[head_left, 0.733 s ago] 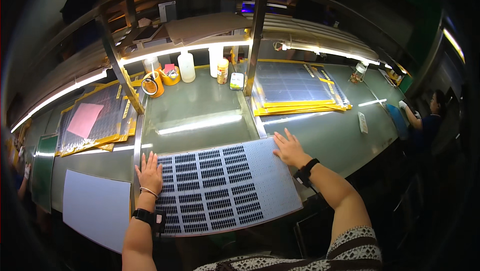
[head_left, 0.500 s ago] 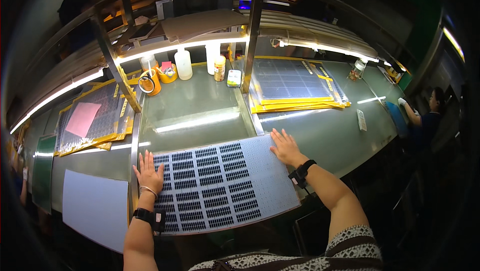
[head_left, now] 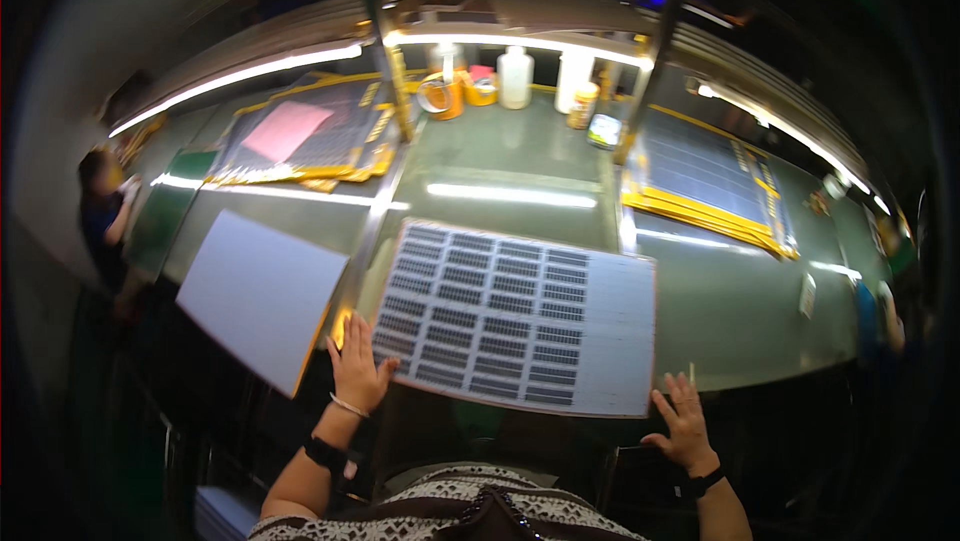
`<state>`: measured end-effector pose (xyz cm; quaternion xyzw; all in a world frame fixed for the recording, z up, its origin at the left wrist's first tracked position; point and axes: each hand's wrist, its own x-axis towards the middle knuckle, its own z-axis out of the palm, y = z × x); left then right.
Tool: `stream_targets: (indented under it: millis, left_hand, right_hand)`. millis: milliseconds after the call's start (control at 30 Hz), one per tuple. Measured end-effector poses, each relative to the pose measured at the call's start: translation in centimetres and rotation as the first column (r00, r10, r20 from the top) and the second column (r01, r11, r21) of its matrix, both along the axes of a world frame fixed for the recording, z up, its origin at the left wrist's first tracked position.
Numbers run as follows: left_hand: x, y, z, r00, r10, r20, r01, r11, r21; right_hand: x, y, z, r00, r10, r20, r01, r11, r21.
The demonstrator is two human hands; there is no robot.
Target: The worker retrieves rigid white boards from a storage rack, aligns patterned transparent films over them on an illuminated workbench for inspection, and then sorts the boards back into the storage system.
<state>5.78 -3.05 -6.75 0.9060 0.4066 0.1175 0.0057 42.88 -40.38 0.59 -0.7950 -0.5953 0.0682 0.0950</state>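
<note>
A flat whitish panel (head_left: 614,336) with rows of small dark rectangles over most of its face lies in front of me on the green-grey worktop. My left hand (head_left: 358,369) is open beside the panel's lower left corner, its thumb close to the edge; whether it touches, I cannot tell. Just off the lower right corner, my right hand (head_left: 685,423) is open with fingers spread and holds nothing. Left of my left hand lies a plain pale sheet or board (head_left: 262,286).
Film-covered panel stacks with yellow tape stand at the left (head_left: 235,146) and right (head_left: 705,176); a pink sheet (head_left: 287,131) tops the left one. A white bottle (head_left: 515,78) and orange tape rolls (head_left: 440,99) stand at the back. Another person (head_left: 105,206) is at far left.
My view has turned left. Both hands have come back toward me: the right has left the panel's upper right edge, the left has slid to its lower left corner.
</note>
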Motion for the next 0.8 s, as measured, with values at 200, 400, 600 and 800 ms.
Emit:
stream_targets:
  millis: [200,400,600,800]
  left_hand:
    - [-4.2,-6.2,1.2,0.802,0.327,0.501,-0.316,0.942,-0.109]
    - [-1.5,-1.6,-0.2,0.17,0.866,0.47,0.248,0.424,-0.871]
    - [-1.7,3.9,15.9,0.213,0.442,0.871,0.326,0.808,-0.49]
    - [-10.1,7.3,15.1,0.181,0.105,0.978,-0.544,0.839,0.01]
  right_hand:
    - [2.2,4.4,-2.9,0.977,0.1,0.189,-0.137,0.971,0.197]
    - [2.2,5.8,-1.1,0.941,0.169,0.293,-0.277,0.882,0.381]
    - [4.0,9.9,10.1,0.996,0.081,0.038,-0.084,0.687,0.721]
    - [20.5,11.0,4.4,0.73,-0.028,-0.683,0.338,0.883,0.324]
